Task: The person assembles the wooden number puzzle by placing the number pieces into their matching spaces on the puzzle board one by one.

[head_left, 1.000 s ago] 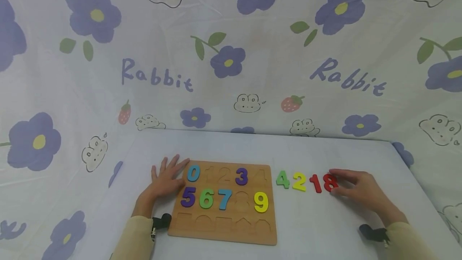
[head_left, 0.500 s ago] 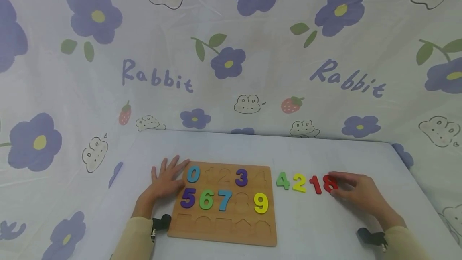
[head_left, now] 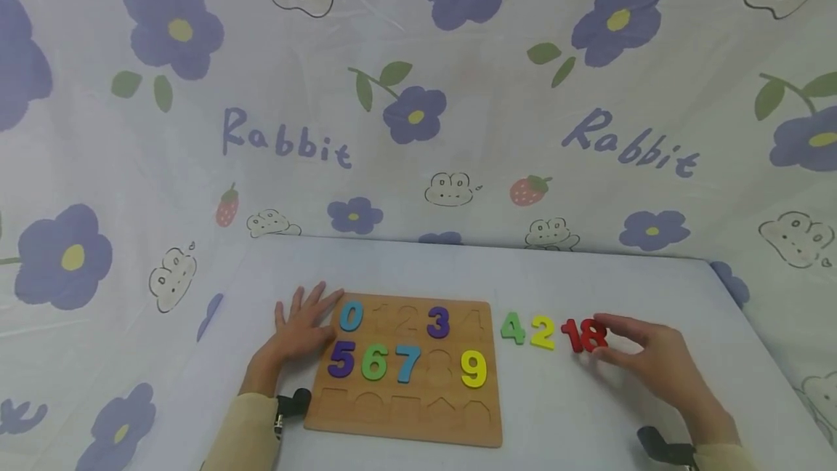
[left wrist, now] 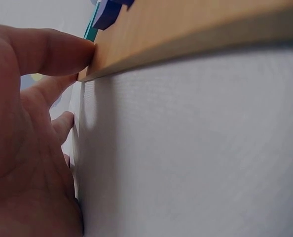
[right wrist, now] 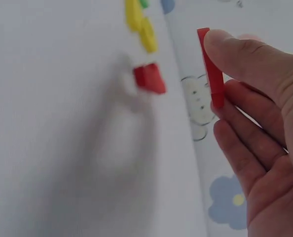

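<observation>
Pinched between the thumb and fingers of my right hand (head_left: pixel 667 358) is a red number 8 (head_left: pixel 593 336); the right wrist view shows this red piece (right wrist: pixel 213 74) edge-on, raised off the table. In the head view it overlaps the red number 1 (head_left: pixel 572 335) lying below. My left hand (head_left: pixel 304 329) has its fingers spread at the upper left corner of a wooden number puzzle board (head_left: pixel 392 420), the thumb touching the board's edge (left wrist: pixel 151 54). Blue 0, purple 3, purple 5, green 6, blue 7 and yellow 9 (head_left: pixel 474 369) sit on the board.
Right of the board, a green 4 (head_left: pixel 513 328) and a yellow 2 (head_left: pixel 542 332) lie in a row with the red 1. Unfilled outlines, such as the 8-shaped recess (head_left: pixel 439 365), show on the board. A flower-patterned curtain (head_left: pixel 497 115) stands behind the white table (head_left: pixel 575 413).
My right hand has lifted the red 8 from its place in the row and moved it slightly left, over the red 1. The left hand stays at the board.
</observation>
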`<state>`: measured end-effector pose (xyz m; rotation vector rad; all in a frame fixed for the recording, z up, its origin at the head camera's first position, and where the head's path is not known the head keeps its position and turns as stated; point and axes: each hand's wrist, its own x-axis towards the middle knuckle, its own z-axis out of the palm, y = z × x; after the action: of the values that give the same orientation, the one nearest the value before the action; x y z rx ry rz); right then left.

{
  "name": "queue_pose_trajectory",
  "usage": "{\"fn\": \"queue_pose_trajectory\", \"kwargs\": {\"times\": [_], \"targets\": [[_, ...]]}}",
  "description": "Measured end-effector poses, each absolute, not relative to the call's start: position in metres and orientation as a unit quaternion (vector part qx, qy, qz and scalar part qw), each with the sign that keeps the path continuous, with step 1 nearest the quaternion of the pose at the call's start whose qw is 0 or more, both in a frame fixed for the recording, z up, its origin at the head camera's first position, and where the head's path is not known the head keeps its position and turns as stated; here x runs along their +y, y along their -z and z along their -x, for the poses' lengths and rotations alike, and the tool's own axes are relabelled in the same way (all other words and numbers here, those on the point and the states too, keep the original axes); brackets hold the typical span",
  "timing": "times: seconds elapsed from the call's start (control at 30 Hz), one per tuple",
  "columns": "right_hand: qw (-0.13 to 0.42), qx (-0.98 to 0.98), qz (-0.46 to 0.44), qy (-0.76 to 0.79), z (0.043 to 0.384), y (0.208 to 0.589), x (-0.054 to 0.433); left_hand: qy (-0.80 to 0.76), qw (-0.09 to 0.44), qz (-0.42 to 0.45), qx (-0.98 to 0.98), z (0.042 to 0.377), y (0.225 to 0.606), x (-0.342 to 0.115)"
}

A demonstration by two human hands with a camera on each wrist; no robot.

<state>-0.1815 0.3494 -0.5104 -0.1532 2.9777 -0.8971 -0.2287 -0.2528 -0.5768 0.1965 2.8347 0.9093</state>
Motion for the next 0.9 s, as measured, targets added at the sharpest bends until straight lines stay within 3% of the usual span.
{"fn": "queue_pose_trajectory", "kwargs": {"times": [0.23, 0.4, 0.9], "targets": [[-0.033, 0.955, 0.064, 0.287, 0.151, 0.49, 0.321, -0.305, 0.082, -0.065, 0.947, 0.23, 0.576, -0.253], [-0.038, 0.954, 0.066, 0.289, 0.138, 0.482, 0.298, -0.305, 0.081, -0.067, 0.946, 0.231, 0.577, -0.254], [-0.044, 0.933, 0.093, 0.344, 0.133, 0.476, 0.239, -0.303, 0.08, -0.072, 0.947, 0.232, 0.58, -0.254]]}}
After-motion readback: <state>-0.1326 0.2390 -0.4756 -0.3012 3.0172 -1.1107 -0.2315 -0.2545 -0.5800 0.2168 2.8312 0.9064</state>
